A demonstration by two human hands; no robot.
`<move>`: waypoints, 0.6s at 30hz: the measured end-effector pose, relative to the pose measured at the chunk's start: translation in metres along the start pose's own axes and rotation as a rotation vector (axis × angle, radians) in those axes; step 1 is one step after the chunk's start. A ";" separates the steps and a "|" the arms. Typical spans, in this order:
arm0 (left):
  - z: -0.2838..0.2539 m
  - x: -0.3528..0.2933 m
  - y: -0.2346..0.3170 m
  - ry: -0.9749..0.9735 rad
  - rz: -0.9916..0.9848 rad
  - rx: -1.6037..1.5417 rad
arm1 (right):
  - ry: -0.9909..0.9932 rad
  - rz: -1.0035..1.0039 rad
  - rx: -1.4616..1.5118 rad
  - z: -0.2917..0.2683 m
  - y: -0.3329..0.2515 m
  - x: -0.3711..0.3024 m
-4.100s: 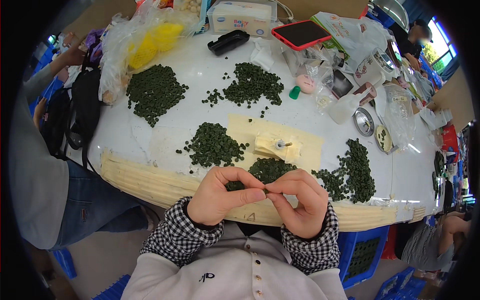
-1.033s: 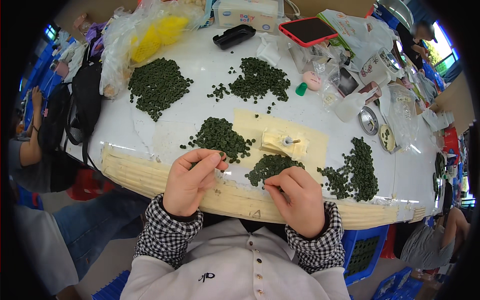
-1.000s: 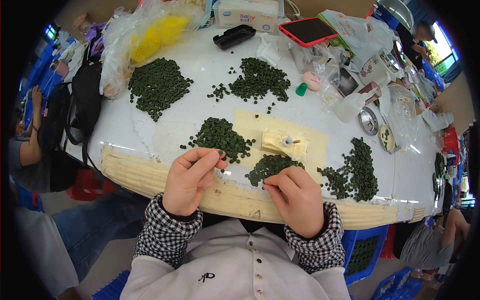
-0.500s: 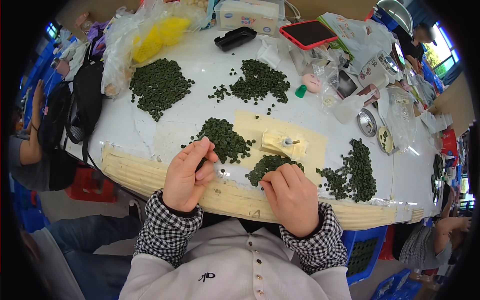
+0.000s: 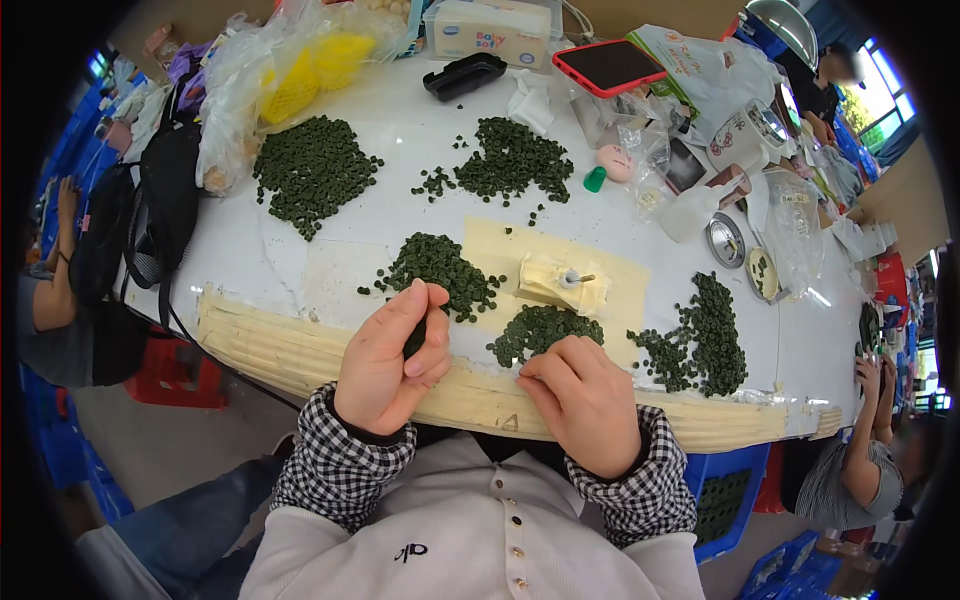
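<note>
Two bare hands hang over the near edge of a crowded white table (image 5: 230,262), green bits heaped on every side. We see the left hand (image 5: 390,355) with its fingers curled and thumb raised to the forefinger; dark green shows in its hollow, though we cannot tell whether those are bits in its grasp or the heap behind. The fingertips of the right hand (image 5: 585,395) are drawn together, and we cannot make out whether they pinch a bit.

One heap (image 5: 440,270) lies at the left hand's 1 o'clock; a flatter heap (image 5: 545,330) lies at the right hand's 11, close to its fingers, with a block (image 5: 545,285) and its upright pin at 12.

We judge spillage the main danger: a loose pinch could drop a bit, and a knuckle dragged toward 6 o'clock could sweep others over the padded edge (image 5: 280,350). A swing toward 2 might brush the right-hand heap (image 5: 712,330), mixing its strays with the flatter heap. A careless reach past 12, we think, could knock the block askew.
</note>
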State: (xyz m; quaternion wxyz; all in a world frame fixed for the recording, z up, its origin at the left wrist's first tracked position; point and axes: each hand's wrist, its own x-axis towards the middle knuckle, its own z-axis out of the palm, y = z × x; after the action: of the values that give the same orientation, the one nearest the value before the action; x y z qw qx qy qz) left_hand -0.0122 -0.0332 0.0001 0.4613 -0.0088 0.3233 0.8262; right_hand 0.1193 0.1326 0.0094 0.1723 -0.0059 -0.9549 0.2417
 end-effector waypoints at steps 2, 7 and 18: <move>0.002 -0.001 -0.002 -0.009 -0.015 0.001 | -0.019 -0.029 -0.036 0.001 0.000 0.003; 0.016 -0.004 -0.001 0.129 -0.046 -0.025 | -0.081 -0.029 -0.110 0.001 -0.002 0.006; 0.003 -0.005 -0.006 -0.015 -0.008 0.067 | -0.115 0.056 -0.029 -0.012 0.001 0.003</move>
State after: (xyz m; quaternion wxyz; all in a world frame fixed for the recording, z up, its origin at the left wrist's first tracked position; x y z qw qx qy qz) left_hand -0.0038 -0.0333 0.0009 0.4669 0.0116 0.3473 0.8131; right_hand 0.1205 0.1397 0.0202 0.1100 -0.0212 -0.9661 0.2325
